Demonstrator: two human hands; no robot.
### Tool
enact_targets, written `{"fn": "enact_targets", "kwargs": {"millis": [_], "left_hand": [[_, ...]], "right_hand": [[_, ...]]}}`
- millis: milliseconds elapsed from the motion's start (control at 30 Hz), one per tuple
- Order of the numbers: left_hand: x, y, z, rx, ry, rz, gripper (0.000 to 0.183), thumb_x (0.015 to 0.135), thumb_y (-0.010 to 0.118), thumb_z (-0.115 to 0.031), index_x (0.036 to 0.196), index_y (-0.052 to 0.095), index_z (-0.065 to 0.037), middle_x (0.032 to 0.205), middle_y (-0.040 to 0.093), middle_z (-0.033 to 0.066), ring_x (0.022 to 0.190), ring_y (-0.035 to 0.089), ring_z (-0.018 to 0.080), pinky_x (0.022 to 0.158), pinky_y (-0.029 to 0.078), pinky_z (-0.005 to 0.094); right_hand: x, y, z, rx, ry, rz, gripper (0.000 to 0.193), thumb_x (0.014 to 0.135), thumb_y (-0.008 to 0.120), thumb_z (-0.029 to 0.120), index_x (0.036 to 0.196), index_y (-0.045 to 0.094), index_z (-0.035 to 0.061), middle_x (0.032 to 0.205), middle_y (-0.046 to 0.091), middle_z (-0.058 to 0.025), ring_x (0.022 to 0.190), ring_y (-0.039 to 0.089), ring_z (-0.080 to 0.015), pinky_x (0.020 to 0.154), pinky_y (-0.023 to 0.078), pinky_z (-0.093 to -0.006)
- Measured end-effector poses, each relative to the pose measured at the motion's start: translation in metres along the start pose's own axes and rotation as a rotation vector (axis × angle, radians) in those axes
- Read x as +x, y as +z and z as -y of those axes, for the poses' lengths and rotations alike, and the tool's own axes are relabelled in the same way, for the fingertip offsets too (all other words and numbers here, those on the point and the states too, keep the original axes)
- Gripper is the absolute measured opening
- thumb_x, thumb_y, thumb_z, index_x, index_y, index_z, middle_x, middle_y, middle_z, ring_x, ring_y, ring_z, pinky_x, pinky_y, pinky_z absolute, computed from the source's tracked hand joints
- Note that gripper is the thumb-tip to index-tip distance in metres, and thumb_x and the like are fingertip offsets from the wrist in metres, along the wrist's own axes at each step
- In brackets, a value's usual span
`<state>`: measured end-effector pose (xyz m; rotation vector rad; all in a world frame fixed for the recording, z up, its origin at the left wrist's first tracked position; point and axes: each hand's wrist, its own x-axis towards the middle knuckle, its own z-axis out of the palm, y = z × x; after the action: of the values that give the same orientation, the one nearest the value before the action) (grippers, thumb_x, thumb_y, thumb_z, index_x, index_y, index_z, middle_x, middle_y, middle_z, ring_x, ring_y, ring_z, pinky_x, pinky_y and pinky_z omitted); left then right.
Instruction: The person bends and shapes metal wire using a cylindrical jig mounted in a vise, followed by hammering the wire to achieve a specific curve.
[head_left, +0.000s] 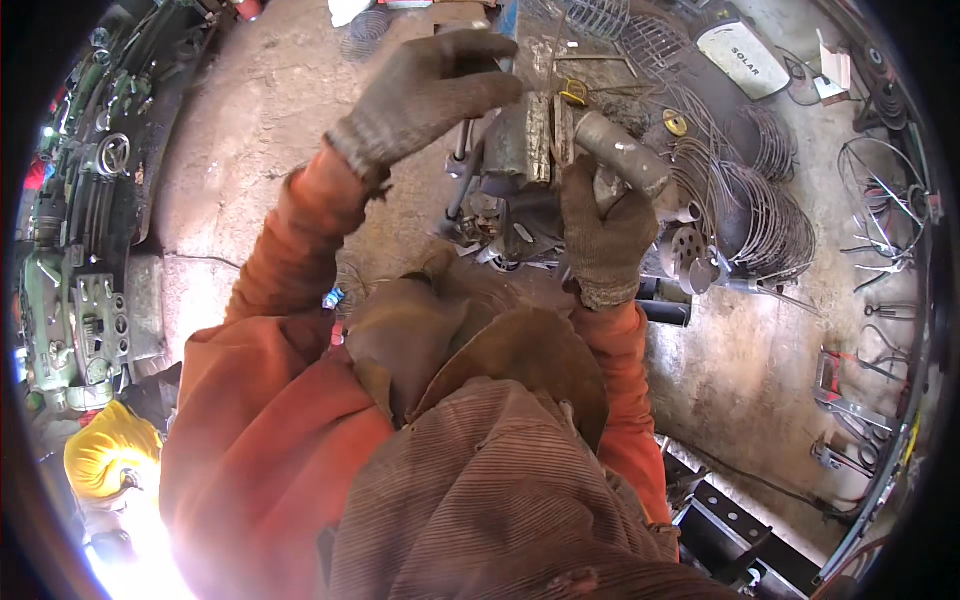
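Note:
My left hand (425, 95), in a brown knit glove, is raised at the left of a bench vise (508, 145). Its thumb and fingers are apart, with nothing seen between them. Lower on the right side of the vise is my right hand (610, 235), gloved alike. Its thumb points up beside the jaws and stands apart from the fingers, whose tips are partly hidden. Pale, rough-faced metal pieces (538, 138) show at the vise jaws. A grey metal cylinder (622, 152) lies slanting just beyond my right hand; whether they touch I cannot tell.
Coils of wire (765, 225), a round drilled plate (683, 250) and a yellow tape measure (675, 123) lie to the right. Green machinery (75, 290) lines the left. Hand tools (885, 255) hang along the right. Bright light glares beside a yellow cover (110, 450) at lower left.

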<state>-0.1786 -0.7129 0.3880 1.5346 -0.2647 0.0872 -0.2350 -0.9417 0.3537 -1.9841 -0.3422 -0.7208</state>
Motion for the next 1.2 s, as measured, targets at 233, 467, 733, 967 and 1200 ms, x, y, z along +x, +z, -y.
{"fn": "enact_targets", "kwargs": {"millis": [233, 467, 733, 967, 1200], "left_hand": [[0.078, -0.021, 0.156, 0.723, -0.393, 0.074, 0.061, 0.088, 0.074, -0.046, 0.127, 0.069, 0.000, 0.105, 0.075, 0.0219, 0.098, 0.073, 0.0299, 0.090, 0.056, 0.0382], [0.006, -0.029, 0.279, 0.388, -0.816, 0.415, 0.059, 0.096, 0.067, -0.050, 0.130, 0.067, -0.002, 0.104, 0.075, 0.0162, 0.089, 0.073, 0.0242, 0.077, 0.059, 0.0353], [-0.100, 0.004, 0.253, -0.424, -0.919, 0.059, 0.057, 0.103, 0.053, -0.055, 0.129, 0.069, -0.007, 0.102, 0.075, 0.0144, 0.080, 0.072, 0.0218, 0.069, 0.059, 0.0368], [-0.130, -0.015, 0.183, -0.279, -0.849, -0.140, 0.061, 0.104, 0.046, -0.055, 0.128, 0.070, -0.004, 0.090, 0.074, 0.0117, 0.063, 0.066, 0.0169, 0.058, 0.052, 0.0316], [-0.104, -0.061, 0.167, 0.032, -0.631, 0.023, 0.036, 0.090, 0.073, -0.029, 0.112, 0.075, 0.000, 0.077, 0.066, 0.0040, 0.055, 0.058, 0.0121, 0.054, 0.051, 0.0292]], "right_hand": [[-0.008, -0.001, -0.012, -0.122, -0.260, -0.041, 0.028, 0.086, 0.081, 0.007, 0.113, 0.071, 0.0071, 0.101, 0.077, -0.0159, 0.091, 0.077, -0.0345, 0.075, 0.060, -0.0398], [-0.003, 0.004, -0.003, -0.056, -0.400, -0.061, 0.027, 0.085, 0.079, 0.006, 0.112, 0.076, 0.0099, 0.100, 0.077, -0.0168, 0.089, 0.076, -0.0355, 0.075, 0.060, -0.0412], [-0.019, -0.003, -0.011, -0.133, -0.312, 0.063, 0.031, 0.084, 0.077, 0.002, 0.114, 0.076, 0.0088, 0.103, 0.076, -0.0188, 0.087, 0.076, -0.0355, 0.074, 0.060, -0.0406], [-0.020, -0.002, -0.013, -0.111, -0.332, -0.022, 0.027, 0.086, 0.076, 0.000, 0.113, 0.075, 0.0037, 0.101, 0.077, -0.0168, 0.086, 0.077, -0.0294, 0.073, 0.059, -0.0368], [-0.020, -0.004, -0.005, -0.142, -0.269, 0.023, 0.028, 0.085, 0.076, -0.002, 0.112, 0.076, 0.0040, 0.098, 0.076, -0.0165, 0.086, 0.077, -0.0301, 0.072, 0.059, -0.0382]]}}
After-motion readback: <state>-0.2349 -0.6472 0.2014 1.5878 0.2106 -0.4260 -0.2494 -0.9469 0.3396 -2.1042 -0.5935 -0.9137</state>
